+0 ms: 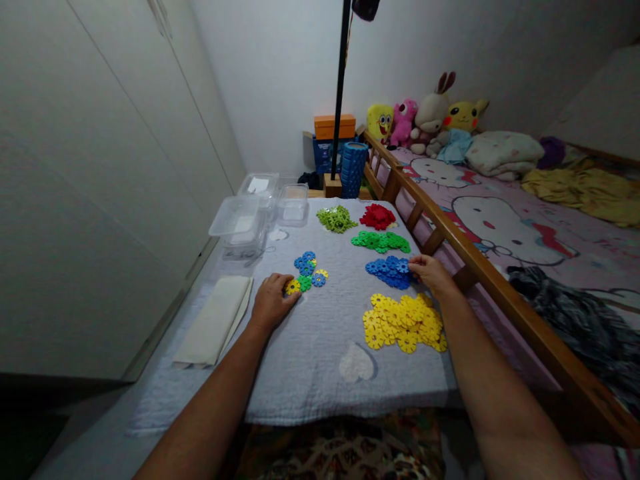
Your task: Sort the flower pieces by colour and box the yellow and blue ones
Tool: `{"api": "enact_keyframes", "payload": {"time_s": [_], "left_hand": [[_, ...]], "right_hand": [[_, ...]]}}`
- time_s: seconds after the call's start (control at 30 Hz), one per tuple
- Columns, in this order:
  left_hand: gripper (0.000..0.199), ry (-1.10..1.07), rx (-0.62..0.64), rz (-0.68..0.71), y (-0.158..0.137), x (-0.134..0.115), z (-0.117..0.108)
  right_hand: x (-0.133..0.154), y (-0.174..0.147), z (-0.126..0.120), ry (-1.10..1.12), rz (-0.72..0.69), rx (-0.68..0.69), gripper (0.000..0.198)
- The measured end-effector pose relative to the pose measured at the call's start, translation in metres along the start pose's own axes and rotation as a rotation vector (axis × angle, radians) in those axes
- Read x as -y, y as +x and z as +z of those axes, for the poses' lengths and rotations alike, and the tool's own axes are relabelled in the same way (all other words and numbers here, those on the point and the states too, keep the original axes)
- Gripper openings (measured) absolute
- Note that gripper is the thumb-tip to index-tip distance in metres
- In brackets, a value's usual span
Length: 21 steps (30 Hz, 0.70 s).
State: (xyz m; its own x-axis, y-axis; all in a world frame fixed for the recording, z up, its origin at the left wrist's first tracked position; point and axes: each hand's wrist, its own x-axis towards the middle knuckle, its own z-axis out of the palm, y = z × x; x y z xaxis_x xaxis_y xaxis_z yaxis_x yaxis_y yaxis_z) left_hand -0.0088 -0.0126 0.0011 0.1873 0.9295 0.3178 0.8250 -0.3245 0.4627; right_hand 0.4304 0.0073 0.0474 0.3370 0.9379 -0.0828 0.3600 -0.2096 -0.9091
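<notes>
My left hand (273, 301) rests on the cloth, its fingers closed on a yellow snowflake disc (293, 287). Touching that disc is a green disc (305, 284), part of a small mixed cluster with several blue discs (306, 267) and some yellow. On the other side, my right hand (429, 272) pinches a blue snowflake disc (403, 265) at the right end of the blue pile (389, 275). Whether that disc is lifted off the pile I cannot tell. Nearer to me lies a large pile of yellow discs (400, 321), just below the right hand.
Green (381, 242), red (378, 217) and lime (336, 219) disc piles lie farther back. Clear plastic containers (240, 223) and a folded beige cloth (216, 320) are at left. A wooden bed rail (450, 243) borders the right; a black pole (339, 100) stands behind.
</notes>
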Motion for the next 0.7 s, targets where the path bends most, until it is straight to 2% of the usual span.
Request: {"api": "enact_keyframes", "payload": {"time_s": [0.27, 0.43, 0.53, 0.7], "left_hand": [[0.036, -0.010, 0.006, 0.000, 0.000, 0.000, 0.000], [0.036, -0.004, 0.012, -0.004, 0.000, 0.000, 0.000], [0.035, -0.008, 0.011, -0.012, 0.000, -0.001, 0.000], [0.034, -0.015, 0.004, -0.029, 0.000, -0.003, -0.001]], "right_hand": [[-0.013, 0.012, 0.006, -0.272, -0.117, -0.104, 0.012], [0.010, 0.005, 0.023, -0.433, -0.239, -0.142, 0.011], [0.040, -0.008, 0.055, -0.504, -0.356, -0.008, 0.009], [0.082, -0.035, 0.132, -0.659, -0.502, 0.422, 0.011]]}}
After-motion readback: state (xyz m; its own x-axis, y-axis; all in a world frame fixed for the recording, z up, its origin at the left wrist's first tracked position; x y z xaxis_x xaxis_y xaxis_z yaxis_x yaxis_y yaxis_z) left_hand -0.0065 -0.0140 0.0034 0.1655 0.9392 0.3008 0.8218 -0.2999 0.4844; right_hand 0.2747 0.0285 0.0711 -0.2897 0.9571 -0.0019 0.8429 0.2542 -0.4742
